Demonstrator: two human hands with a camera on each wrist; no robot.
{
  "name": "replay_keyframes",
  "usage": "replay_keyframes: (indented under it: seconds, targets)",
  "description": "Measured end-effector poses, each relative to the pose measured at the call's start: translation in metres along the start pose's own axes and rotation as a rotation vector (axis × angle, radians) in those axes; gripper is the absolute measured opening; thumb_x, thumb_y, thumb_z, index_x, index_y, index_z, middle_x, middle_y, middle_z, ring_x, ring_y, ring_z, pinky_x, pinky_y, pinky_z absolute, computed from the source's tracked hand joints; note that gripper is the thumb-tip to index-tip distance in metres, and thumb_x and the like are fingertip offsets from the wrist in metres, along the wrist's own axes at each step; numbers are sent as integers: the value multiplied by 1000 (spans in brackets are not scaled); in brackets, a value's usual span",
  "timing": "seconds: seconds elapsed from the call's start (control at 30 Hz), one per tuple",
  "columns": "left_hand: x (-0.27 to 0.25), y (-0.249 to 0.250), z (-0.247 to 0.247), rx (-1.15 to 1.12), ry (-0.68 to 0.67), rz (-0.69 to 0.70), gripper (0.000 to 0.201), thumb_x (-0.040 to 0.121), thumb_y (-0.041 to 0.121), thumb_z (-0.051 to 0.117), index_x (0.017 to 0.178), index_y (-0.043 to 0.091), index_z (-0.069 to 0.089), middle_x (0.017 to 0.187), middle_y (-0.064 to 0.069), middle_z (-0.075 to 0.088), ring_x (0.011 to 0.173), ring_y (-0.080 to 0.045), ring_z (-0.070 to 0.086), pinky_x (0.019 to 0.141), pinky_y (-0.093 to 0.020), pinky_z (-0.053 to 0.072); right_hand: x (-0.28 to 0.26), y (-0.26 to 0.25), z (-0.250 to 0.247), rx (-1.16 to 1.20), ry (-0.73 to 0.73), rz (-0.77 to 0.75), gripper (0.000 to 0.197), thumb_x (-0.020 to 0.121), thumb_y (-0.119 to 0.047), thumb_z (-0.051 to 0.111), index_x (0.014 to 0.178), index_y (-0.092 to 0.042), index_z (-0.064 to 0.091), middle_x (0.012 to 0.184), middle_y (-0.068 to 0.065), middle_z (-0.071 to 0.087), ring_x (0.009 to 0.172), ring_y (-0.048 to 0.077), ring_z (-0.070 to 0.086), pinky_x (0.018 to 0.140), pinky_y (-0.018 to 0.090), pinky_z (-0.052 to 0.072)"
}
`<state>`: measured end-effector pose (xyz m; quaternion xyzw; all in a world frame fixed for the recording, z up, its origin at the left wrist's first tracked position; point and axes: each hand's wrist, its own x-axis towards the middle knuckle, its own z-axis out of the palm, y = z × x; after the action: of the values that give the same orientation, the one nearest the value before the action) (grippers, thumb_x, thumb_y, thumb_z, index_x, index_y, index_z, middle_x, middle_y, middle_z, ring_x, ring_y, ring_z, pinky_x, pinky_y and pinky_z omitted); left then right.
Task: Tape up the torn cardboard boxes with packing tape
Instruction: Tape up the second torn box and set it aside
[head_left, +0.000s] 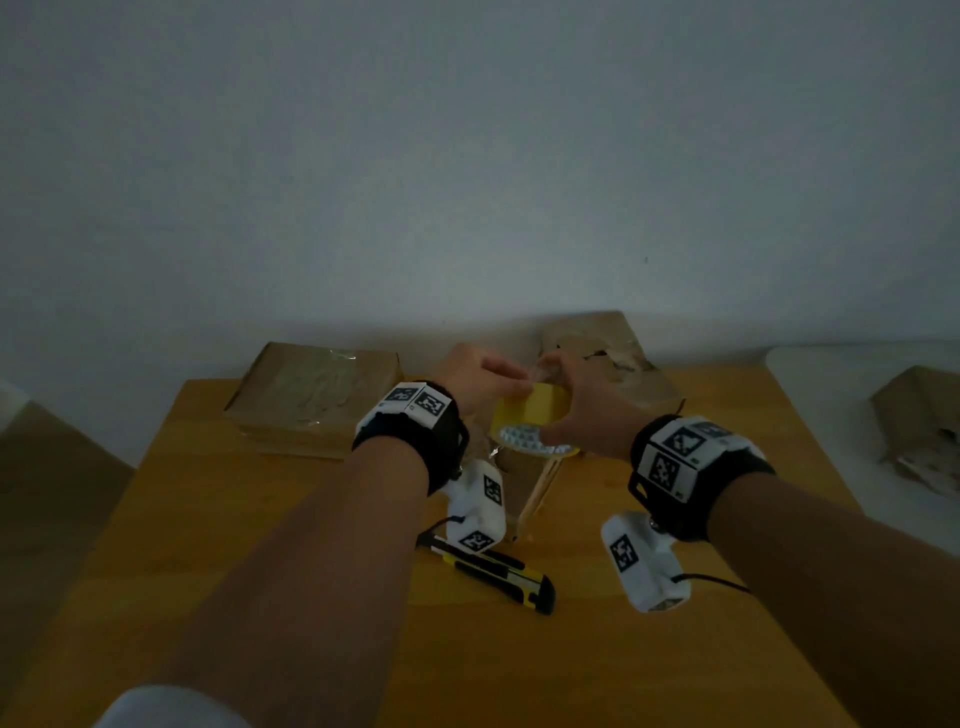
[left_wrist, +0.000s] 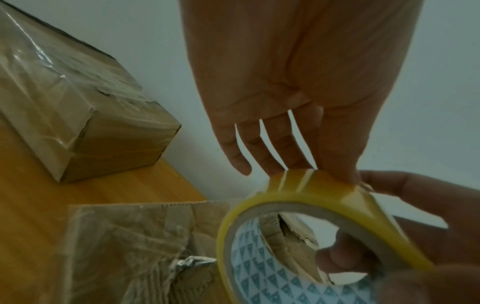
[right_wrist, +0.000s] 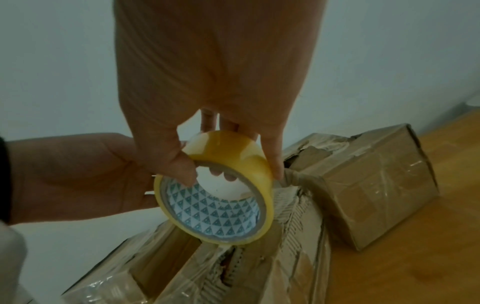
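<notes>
Right hand (head_left: 582, 410) curls thumb and fingers through the core of the tape roll (head_left: 535, 421), steadying it above the torn box (right_wrist: 259, 257) | left hand (head_left: 478, 379) pinches the roll's far rim, likely seeking the free end | roll: yellow-tinted, triangle-printed core | taped box (head_left: 317, 395) far left on tabletop (head_left: 208, 519).

Head view: from above, facing forward and down over the bench (head_left: 260, 519) toward the wall. Wrist views: close in along each palm, from opposite sides, sharing the tape roll (left_wrist: 298, 232) (right_wrist: 215, 189).
</notes>
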<state>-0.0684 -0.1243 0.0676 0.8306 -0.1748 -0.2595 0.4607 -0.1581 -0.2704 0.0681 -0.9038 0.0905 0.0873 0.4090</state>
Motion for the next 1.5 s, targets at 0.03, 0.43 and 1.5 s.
replay_keyframes:
  seconds: [0.03, 0.43, 1.5]
  targets:
    - [-1, 1, 0, -35, 9, 13, 23, 82, 20, 73, 104, 14, 72, 96, 3, 68, 91, -8, 59, 71, -13, 42, 0, -1, 0, 5, 10, 5, 82, 76, -7, 76, 141, -22, 29, 116, 9, 54, 72, 21, 60, 53, 31, 52]
    - [-3, 9, -5, -246, 96, -40, 15, 82, 25, 71, 84, 10, 68, 83, -5, 65, 83, -18, 62, 76, -28, 54, -1, -21, -5, -374, 36, -48, 34, 79, -37, 74, 105, -17, 64, 88, 0, 67, 72, 15, 61, 68, 34, 56]
    - [-32, 11, -21, 202, -68, -116, 25, 85, 38, 68, 100, 19, 72, 70, 9, 57, 65, -5, 48, 50, -9, 38, 7, 1, -8, -754, 25, -62, 43, 73, -55, 72, 88, -19, 55, 84, 3, 63, 74, 21, 61, 59, 34, 50]
